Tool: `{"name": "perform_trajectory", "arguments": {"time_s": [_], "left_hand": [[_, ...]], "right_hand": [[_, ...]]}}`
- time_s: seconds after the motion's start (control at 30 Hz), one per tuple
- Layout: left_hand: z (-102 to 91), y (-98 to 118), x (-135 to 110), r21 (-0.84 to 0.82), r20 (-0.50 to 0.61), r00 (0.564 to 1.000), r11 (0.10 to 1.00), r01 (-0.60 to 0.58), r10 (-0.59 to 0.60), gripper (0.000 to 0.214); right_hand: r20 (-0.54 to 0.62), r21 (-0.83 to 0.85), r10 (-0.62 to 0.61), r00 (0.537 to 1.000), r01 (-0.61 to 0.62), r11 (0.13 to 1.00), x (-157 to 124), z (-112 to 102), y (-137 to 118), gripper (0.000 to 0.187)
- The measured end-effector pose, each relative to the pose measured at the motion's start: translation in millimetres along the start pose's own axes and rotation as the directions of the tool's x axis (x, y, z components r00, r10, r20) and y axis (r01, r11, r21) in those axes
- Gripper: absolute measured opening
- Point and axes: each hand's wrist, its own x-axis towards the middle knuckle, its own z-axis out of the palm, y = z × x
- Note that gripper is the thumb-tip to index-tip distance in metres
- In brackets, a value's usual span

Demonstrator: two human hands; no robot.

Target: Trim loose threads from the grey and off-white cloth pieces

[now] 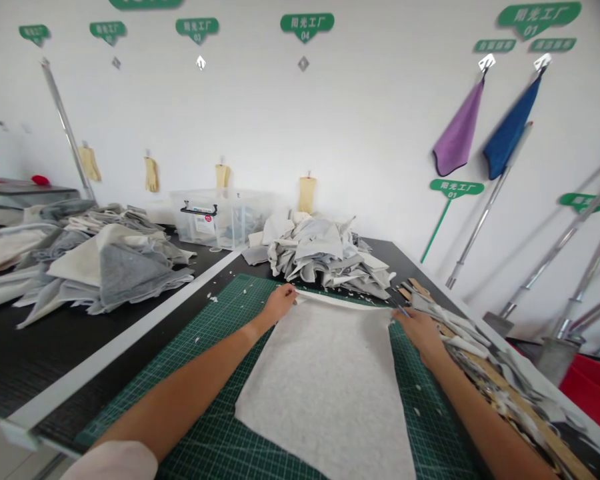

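Note:
A light grey sheet of fabric (325,380) lies flat on a green cutting mat (205,347). My left hand (279,303) pinches the sheet's far left corner, fingers closed on the edge. My right hand (417,329) rests at the sheet's far right corner, fingers curled around a thin dark tool (401,309) whose tip points at the fabric edge. A narrow white strip (337,300) runs along the far edge between the hands.
A heap of grey and white cloth scraps (325,257) sits just beyond the mat. More folded cloth (105,263) lies on the left table beside a clear plastic box (220,217). Scraps and a wooden ruler (510,393) line the right edge. A red bin (593,387) stands at right.

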Motion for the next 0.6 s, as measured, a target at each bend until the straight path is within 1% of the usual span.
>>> {"name": "perform_trajectory", "arguments": {"time_s": [0.07, 0.13, 0.17, 0.23, 0.3, 0.37, 0.43, 0.5, 0.53, 0.6], "left_hand": [[3.1, -1, 0, 0.032, -0.044, 0.999, 0.999, -0.028, 0.029, 0.015], [4.7, 1, -1, 0.057, -0.080, 0.995, 0.997, -0.050, 0.054, 0.014], [5.0, 3, -3, 0.061, -0.088, 0.994, 0.997, -0.056, 0.061, 0.013], [5.1, 6, -6, 0.051, -0.093, 0.993, 0.997, -0.062, 0.066, 0.012], [4.9, 11, -10, 0.034, -0.080, 0.994, 0.997, -0.070, 0.073, 0.011], [5.0, 13, -14, 0.009, -0.056, 0.995, 0.997, -0.082, 0.082, 0.011], [6.0, 14, -16, -0.019, -0.026, 0.995, 0.995, -0.101, 0.100, 0.012], [8.0, 12, -16, -0.049, -0.003, 0.990, 0.989, -0.139, 0.139, 0.013], [9.2, 10, -16, -0.066, 0.007, 0.987, 0.985, -0.159, 0.160, 0.013], [11.4, 7, -15, -0.109, 0.026, 0.981, 0.976, -0.190, 0.194, 0.014]], "right_hand": [[-0.059, -0.074, 0.011, 0.998, -0.016, 0.997, 5, -1, -3, 0.048], [-0.082, -0.105, -0.037, 0.996, 0.028, 0.994, 5, -1, -15, 0.049], [-0.063, -0.096, -0.078, 0.995, 0.072, 0.993, 2, 1, -24, 0.048], [0.053, -0.023, -0.194, 0.980, 0.196, 0.980, -6, 11, -45, 0.044], [0.136, 0.056, -0.280, 0.950, 0.275, 0.960, -17, 30, -66, 0.040], [0.159, 0.140, -0.352, 0.922, 0.332, 0.933, -27, 55, -85, 0.035], [0.135, 0.182, -0.381, 0.915, 0.355, 0.917, -35, 83, -100, 0.032], [0.117, 0.185, -0.392, 0.912, 0.368, 0.911, -40, 109, -110, 0.031], [0.105, 0.175, -0.374, 0.922, 0.353, 0.919, -42, 120, -114, 0.030], [0.092, 0.170, -0.368, 0.925, 0.349, 0.922, -46, 139, -118, 0.031]]}}
